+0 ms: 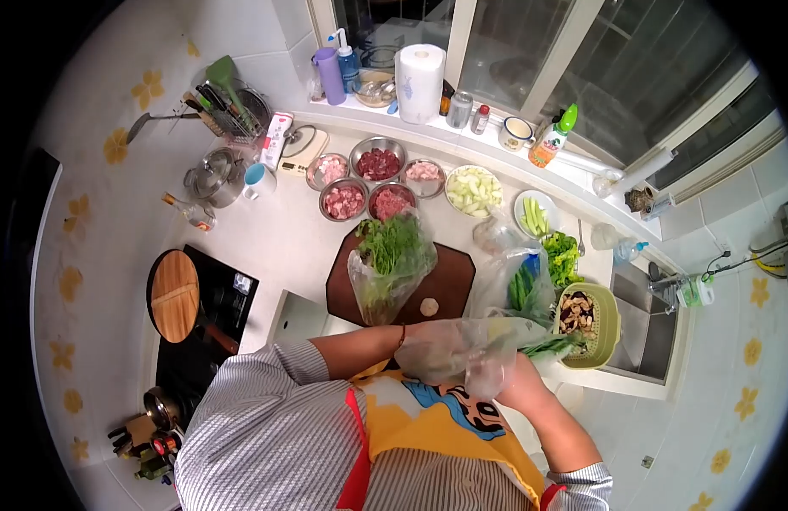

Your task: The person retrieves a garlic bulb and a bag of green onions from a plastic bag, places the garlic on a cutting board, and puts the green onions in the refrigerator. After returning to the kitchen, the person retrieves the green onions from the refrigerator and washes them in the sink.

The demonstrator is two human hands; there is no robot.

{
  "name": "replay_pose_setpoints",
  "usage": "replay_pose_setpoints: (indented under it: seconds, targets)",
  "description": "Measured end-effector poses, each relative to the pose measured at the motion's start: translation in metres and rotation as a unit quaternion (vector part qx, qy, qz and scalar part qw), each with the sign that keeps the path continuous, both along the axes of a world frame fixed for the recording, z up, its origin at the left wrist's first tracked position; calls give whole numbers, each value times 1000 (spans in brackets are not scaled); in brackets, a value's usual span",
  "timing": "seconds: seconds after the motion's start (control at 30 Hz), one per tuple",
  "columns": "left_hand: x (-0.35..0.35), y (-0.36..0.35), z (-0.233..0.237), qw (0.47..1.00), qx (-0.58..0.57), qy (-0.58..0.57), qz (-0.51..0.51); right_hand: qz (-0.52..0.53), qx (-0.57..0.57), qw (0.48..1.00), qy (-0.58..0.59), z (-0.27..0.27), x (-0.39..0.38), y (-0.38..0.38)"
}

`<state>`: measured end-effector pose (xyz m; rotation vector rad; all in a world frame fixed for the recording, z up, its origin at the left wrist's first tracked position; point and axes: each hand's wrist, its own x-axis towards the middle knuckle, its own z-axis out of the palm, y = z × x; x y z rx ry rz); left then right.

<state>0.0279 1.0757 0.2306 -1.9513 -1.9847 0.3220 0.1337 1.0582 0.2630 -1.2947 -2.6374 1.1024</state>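
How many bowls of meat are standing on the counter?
5, between the cutting board and the window: front-left bowl, front-right bowl, back-left bowl, back-middle bowl and back-right bowl. None appears hidden.

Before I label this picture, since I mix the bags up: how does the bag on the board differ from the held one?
The board bag lies on the brown board; the held bag is in front of the apron. Leafy greens show plainly in the board bag; the held bag looks mostly crumpled and clear. Both are see-through plastic.
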Motion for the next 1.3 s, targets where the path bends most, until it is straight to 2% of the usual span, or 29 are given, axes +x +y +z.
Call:
replay_pose_setpoints:
  seconds: [0.1,0.17,0.2,0.27,0.3,0.37,0.43,0.5,0.57,0.6,0.63,0.67,0.7,0.73,0.77,0.8,0.83,0.87,0.9,0.97,1.0,1.07,1.1,1.13,1.17,1.2,1.23,1.27,1.3]
  targets:
    - [19,6,44,991,56,114,35,-18,15,1000,-11,8,-14,3]
    - [22,8,54,975,97,192,61,-18,6,997,73,15,-22,9]
    - [24,9,60,963,117,230,74,-16,5,997,73,15,-24,10]
    - [26,9,39,934,156,306,101,-2,41,990,137,13,-27,12]
    - [26,8,27,916,174,343,113,0,39,990,136,10,-28,13]
    - [29,8,-4,877,207,414,131,45,193,979,48,0,-26,11]
    - [34,5,-34,830,240,481,146,25,183,980,75,-5,-28,8]
    - [34,2,-70,779,272,543,159,5,172,980,101,-15,-27,8]
    - [12,-3,-86,725,299,598,164,-11,108,975,193,-33,-22,6]
    - [-34,8,-130,698,312,623,165,-16,101,977,188,-37,-20,4]
    - [-76,22,-160,385,467,784,138,-24,57,983,175,-41,-21,4]
    - [-95,29,-171,349,516,775,104,-32,15,986,163,-42,-22,6]
    - [-101,30,-179,389,532,748,73,-110,-84,984,109,-28,-25,5]
    - [-106,31,-184,417,542,727,56,-113,-85,984,107,-26,-23,4]
    - [-121,33,-175,418,543,726,56,-69,16,991,114,-25,-20,4]
    - [-136,34,-151,67,526,822,208,-24,117,986,119,-25,-17,3]
    - [-149,34,-120,-294,426,790,328,-26,116,986,117,-24,-15,2]
    - [-160,33,-92,-609,261,635,397,-50,93,984,143,-24,-13,0]
    - [-169,29,-66,-606,263,637,398,-75,69,980,169,-24,-11,-2]
    - [-178,20,-23,-409,431,777,207,-102,46,975,193,-21,-9,-5]
    - [-177,15,-17,-407,433,777,207,-69,64,974,205,-15,-12,-5]
    - [-174,4,-3,-283,453,826,179,-36,83,972,217,-23,-13,-12]
    - [-165,-4,10,-363,365,823,240,-121,-75,945,296,-41,-10,-24]
    - [-163,-3,9,-363,366,823,239,-202,-231,880,363,-51,-9,-30]
    - [-162,-2,6,-476,344,750,304,-95,-113,964,221,4,-10,-15]
    - [-161,-2,1,-577,314,661,361,-95,-114,964,222,16,-12,-15]
    - [-159,-8,-7,-546,216,718,373,-72,-103,971,201,22,-13,-16]
    - [-158,-7,-13,-546,217,719,371,-48,-94,978,181,30,-16,-17]
    - [-158,-6,-17,-552,216,707,387,-122,-189,953,205,45,-21,-18]
